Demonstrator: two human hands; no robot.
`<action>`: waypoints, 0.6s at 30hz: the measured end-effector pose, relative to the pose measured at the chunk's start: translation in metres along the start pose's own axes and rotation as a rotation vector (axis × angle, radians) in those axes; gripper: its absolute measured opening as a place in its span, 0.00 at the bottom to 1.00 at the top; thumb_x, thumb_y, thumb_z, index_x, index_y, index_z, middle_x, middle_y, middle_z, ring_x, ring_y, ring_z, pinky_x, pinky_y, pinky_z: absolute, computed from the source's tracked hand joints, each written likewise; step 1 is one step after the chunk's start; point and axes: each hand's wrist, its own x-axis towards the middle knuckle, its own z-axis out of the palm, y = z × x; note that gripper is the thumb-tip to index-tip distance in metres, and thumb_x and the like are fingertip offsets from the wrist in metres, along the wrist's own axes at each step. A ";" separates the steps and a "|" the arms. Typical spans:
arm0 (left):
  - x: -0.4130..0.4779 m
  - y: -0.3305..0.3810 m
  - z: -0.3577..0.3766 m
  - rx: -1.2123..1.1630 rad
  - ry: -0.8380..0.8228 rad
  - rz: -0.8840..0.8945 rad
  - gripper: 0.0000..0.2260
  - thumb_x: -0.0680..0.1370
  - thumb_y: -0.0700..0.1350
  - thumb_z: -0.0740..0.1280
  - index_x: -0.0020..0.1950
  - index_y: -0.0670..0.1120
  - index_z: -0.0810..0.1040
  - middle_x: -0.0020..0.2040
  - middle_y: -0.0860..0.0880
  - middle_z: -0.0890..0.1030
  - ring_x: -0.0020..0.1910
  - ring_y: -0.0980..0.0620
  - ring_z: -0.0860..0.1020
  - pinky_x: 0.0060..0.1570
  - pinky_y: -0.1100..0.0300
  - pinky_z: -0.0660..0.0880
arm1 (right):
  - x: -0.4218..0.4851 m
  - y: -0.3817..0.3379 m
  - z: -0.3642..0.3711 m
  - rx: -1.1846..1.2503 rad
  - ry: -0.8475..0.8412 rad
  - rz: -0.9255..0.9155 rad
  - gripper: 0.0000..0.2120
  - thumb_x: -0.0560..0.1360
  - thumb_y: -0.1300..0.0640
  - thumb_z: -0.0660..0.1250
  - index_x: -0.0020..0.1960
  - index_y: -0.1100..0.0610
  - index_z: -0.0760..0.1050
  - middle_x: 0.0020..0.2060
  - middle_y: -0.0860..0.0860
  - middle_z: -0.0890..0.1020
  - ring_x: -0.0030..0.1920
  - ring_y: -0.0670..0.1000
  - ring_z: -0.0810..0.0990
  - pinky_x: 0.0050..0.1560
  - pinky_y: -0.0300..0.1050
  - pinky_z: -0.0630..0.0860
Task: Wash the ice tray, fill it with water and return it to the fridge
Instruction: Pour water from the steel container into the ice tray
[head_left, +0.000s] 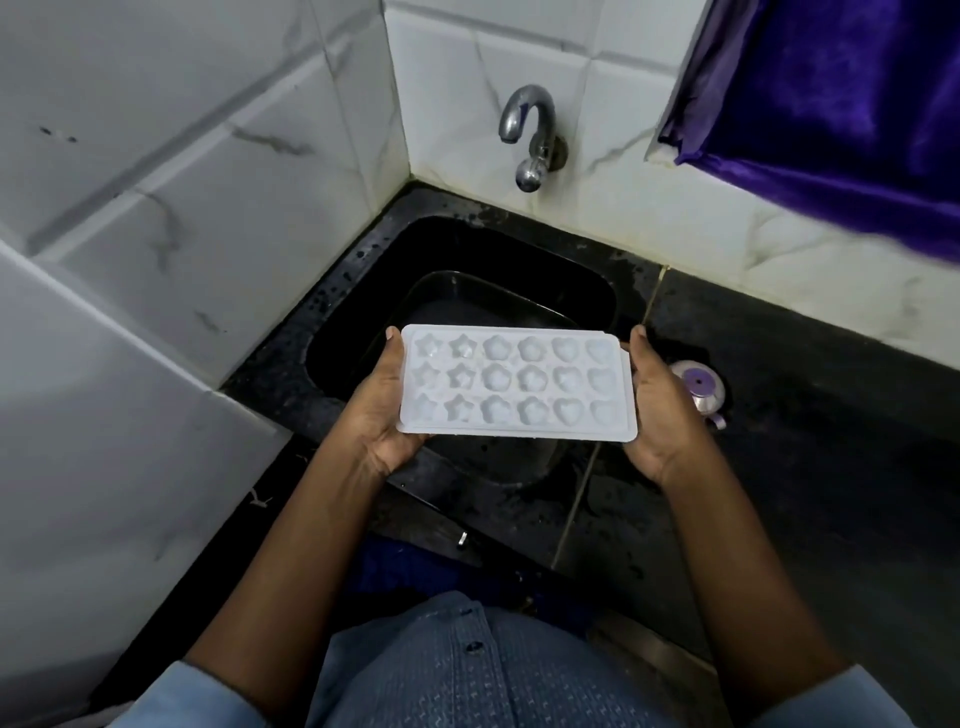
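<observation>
i hold the tray (517, 384) level over the sink (358, 332), long axis running left to right. my left hand (376, 410) and right hand (662, 410) each grip a short end, equally near, with the tap (527, 132) straight ahead beyond it.

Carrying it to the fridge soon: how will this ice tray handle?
Probably light and fairly stiff: the tray lies flat, held only at its ends by the left hand and right hand. Possibly slippery: the sink rim looks wet.

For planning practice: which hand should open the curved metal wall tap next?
Probably right hand: the metal tap sits slightly nearer it, and the left hand cups the white plastic ice tray from below.
</observation>
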 end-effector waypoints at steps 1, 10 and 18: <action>-0.003 0.001 -0.004 -0.007 0.004 0.003 0.34 0.84 0.71 0.52 0.71 0.46 0.80 0.66 0.41 0.85 0.62 0.40 0.85 0.50 0.44 0.86 | -0.002 0.002 0.005 0.008 -0.005 0.003 0.32 0.84 0.33 0.55 0.71 0.56 0.79 0.64 0.57 0.85 0.64 0.61 0.84 0.66 0.63 0.78; -0.041 0.009 -0.049 -0.058 0.012 0.007 0.35 0.82 0.72 0.53 0.73 0.48 0.80 0.68 0.41 0.84 0.65 0.39 0.84 0.54 0.41 0.85 | -0.007 0.025 0.048 -0.085 -0.032 0.035 0.31 0.84 0.34 0.56 0.71 0.57 0.79 0.64 0.57 0.84 0.63 0.62 0.84 0.66 0.65 0.78; -0.084 0.010 -0.095 -0.125 0.038 0.013 0.35 0.83 0.72 0.53 0.74 0.48 0.79 0.70 0.41 0.83 0.68 0.39 0.82 0.69 0.36 0.76 | -0.001 0.050 0.086 -0.192 -0.043 0.042 0.29 0.85 0.37 0.58 0.68 0.59 0.81 0.63 0.60 0.85 0.62 0.63 0.85 0.58 0.63 0.82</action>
